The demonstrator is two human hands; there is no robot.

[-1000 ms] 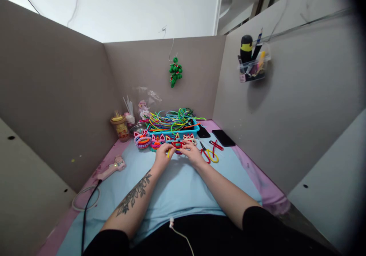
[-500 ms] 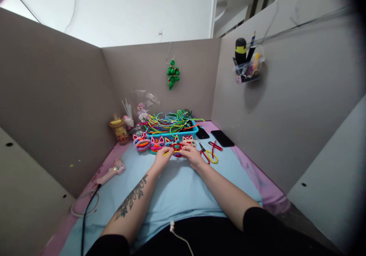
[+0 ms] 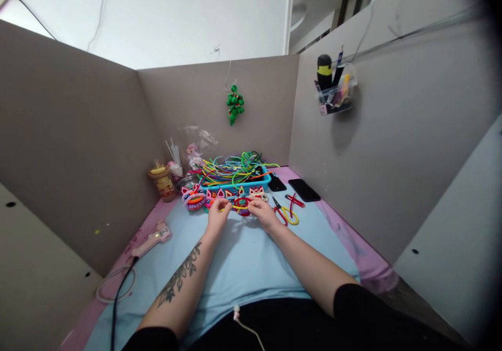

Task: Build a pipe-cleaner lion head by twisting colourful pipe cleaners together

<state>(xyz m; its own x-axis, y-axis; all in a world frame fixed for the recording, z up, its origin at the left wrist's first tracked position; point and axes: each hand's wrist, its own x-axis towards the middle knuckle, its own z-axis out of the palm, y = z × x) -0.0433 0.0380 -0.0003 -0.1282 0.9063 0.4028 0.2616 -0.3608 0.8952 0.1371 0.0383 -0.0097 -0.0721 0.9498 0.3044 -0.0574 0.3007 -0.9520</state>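
A thin yellow pipe cleaner [image 3: 239,207] stretches between my two hands above the blue cloth. One end is pinched in the closed fingers of my left hand [image 3: 218,214]. My right hand [image 3: 264,213] grips the other end, its fingertips close to a red looped piece [image 3: 242,201]; whether it holds that piece too I cannot tell. Just behind the hands stands a row of colourful fuzzy animal heads, with a purple and orange head [image 3: 193,200] at the left. My fingers partly cover several of these.
Behind the heads sits a blue basket [image 3: 219,187] heaped with pipe cleaners. Scissors [image 3: 289,215], red-handled pliers [image 3: 295,200] and a phone [image 3: 304,190] lie to the right. A pink glue gun [image 3: 152,239] lies left, its cable running forward. A lidded cup [image 3: 162,183] stands back left; grey panels enclose the table.
My left hand has moved a little to the left, away from my right hand, and more of the yellow pipe cleaner shows between them. The view has shifted slightly.
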